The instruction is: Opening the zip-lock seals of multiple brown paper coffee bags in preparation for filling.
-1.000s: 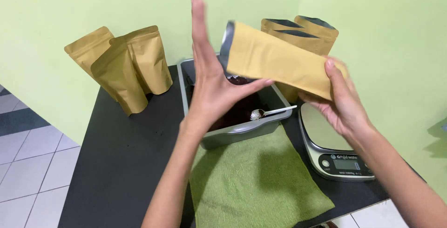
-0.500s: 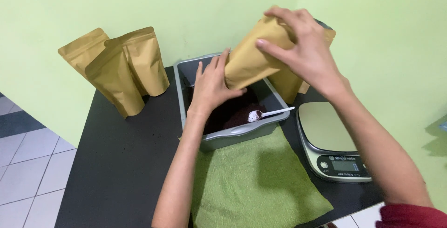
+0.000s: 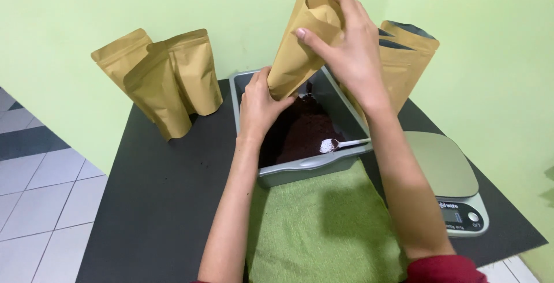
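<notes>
I hold a tan paper pouch (image 3: 295,58) upright over a grey tub (image 3: 300,167) of dark brown powder (image 3: 303,133). My left hand (image 3: 259,104) grips the pouch's bottom end. My right hand (image 3: 346,52) is at its top, with fingers in and around the open mouth. A white spoon (image 3: 340,144) rests on the tub's right rim, its bowl over the powder.
Two sealed tan pouches (image 3: 167,81) stand at the back left of the black table (image 3: 161,190). Open tan pouches (image 3: 407,58) stand behind the tub on the right. A green towel (image 3: 323,231) lies in front of the tub, a kitchen scale (image 3: 447,179) to its right.
The pouch went from lying sideways between my hands to standing upright over the tub. My left hand dropped to its base and my right hand rose to its mouth.
</notes>
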